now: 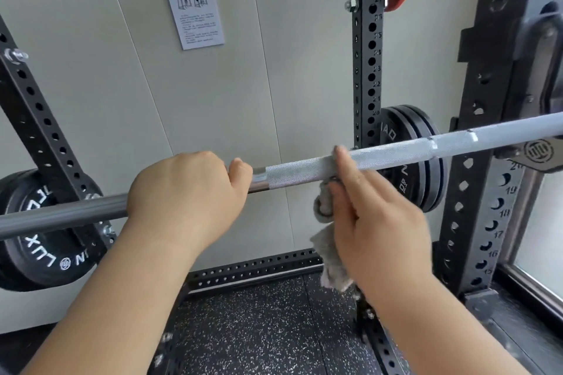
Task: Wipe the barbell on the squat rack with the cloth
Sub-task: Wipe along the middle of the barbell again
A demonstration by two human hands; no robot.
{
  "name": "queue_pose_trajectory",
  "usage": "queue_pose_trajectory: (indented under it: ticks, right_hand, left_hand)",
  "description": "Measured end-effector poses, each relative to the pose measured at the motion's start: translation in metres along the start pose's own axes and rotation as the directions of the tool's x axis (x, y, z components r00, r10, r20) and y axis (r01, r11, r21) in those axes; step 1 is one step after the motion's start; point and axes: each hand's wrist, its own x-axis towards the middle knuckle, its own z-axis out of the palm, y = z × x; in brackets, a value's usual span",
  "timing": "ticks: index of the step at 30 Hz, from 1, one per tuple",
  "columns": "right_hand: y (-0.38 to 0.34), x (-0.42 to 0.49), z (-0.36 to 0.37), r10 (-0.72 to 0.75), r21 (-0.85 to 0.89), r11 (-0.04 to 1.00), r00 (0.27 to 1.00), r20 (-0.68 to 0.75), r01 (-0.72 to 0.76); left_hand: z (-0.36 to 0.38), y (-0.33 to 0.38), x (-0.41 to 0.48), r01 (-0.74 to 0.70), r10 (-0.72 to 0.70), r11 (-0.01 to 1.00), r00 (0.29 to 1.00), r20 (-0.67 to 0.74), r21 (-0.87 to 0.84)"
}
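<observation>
The left hand [185,192] is clenched round the barbell [396,152], knuckles up, steadying it. Just to its right, the right hand [374,222] pinches a bunched grey cloth [332,253] against the bar's rough knurled section, forefinger laid over the top; the loose end hangs below. The bar rests across the squat rack [368,39], and the cloth sits nearer the rack's right upright than its left.

The wiping seems to be mid-course. The bar shows no clear mark of which stretches are done, and the part under the left hand likely remains.

Black weight plates [426,161] hang behind the bar. Below is speckled rubber flooring [259,329], and a printed notice [193,7] hangs on the pale wall.
</observation>
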Motion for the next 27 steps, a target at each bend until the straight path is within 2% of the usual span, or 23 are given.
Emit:
queue_pose_trajectory:
  ticks: [2,6,10,12,15,20,24,27]
  right_hand:
    - [0.001,0.002,-0.005,0.078,0.027,0.997,0.997,0.0,-0.078]
    - [-0.013,-0.004,-0.001,0.003,-0.012,1.0,0.996,0.085,-0.002]
    - [0.009,0.007,-0.015,0.131,-0.073,0.988,0.991,-0.037,-0.133]
    - [0.004,0.003,-0.016,0.145,-0.064,0.987,0.989,-0.02,-0.146]
    - [-0.009,-0.005,-0.011,0.064,-0.056,0.997,0.994,0.093,-0.059]
    - [0.002,0.005,-0.019,0.161,-0.059,0.985,0.987,-0.01,-0.162]
    - [-0.021,0.001,-0.002,-0.049,0.105,0.994,0.986,0.16,0.032]
    - [-0.017,0.008,-0.003,-0.085,0.097,0.993,0.989,0.122,0.074]
  left_hand:
    - [-0.002,0.0,0.002,-0.004,0.004,1.0,1.0,0.027,-0.011]
    - [-0.006,0.0,0.006,0.012,-0.008,0.999,0.997,0.072,-0.045]
    - [0.002,0.002,-0.003,-0.012,0.012,1.0,0.997,-0.082,0.002]
    - [0.011,0.002,-0.008,-0.001,0.001,1.0,0.983,-0.182,0.001]
    - [0.021,0.002,-0.012,0.004,-0.027,0.997,0.948,-0.317,-0.073]
    - [0.031,0.002,-0.014,-0.024,-0.028,0.994,0.891,-0.453,-0.108]
    - [0.037,0.0,-0.012,-0.045,-0.018,0.993,0.861,-0.509,-0.112]
    - [0.042,-0.001,-0.013,-0.052,-0.015,0.992,0.854,-0.52,-0.114]
